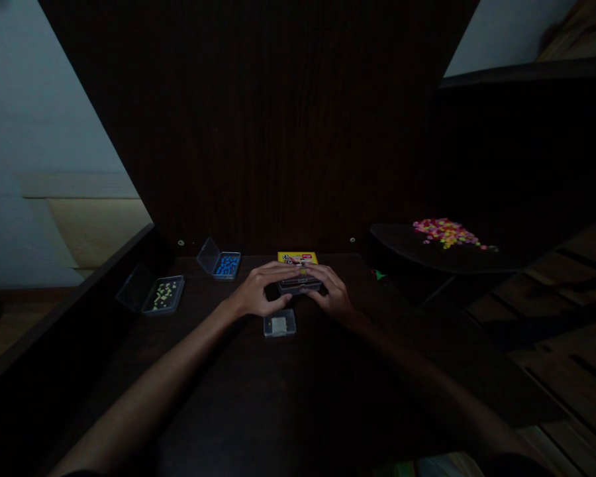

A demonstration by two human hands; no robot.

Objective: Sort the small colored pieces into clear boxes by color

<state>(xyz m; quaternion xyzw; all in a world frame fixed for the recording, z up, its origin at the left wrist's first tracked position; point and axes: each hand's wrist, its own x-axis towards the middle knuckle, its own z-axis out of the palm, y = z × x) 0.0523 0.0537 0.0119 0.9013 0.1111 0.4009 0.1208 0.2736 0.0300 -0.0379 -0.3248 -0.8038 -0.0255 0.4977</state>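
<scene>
A clear plastic box (299,286) sits between my two hands, its inside too dark to make out. My left hand (264,289) grips its left side, fingers stretched over the top and thumb low at the front. On the other side my right hand (334,291) holds it the same way, fingertips meeting near the middle of the top. Just behind lies a yellow packet (297,258) with dark and red print, partly covered by the fingers. In front of the box, below my left thumb, is a small clear case (279,323) with a white square in it.
To the left stand two open-lidded clear boxes, one with blue pieces (227,265), one with pale yellow pieces (163,295). Colourful beads (447,233) lie heaped on a dark rounded shelf (397,238) at right. A small green and red item (378,274) lies near the shelf.
</scene>
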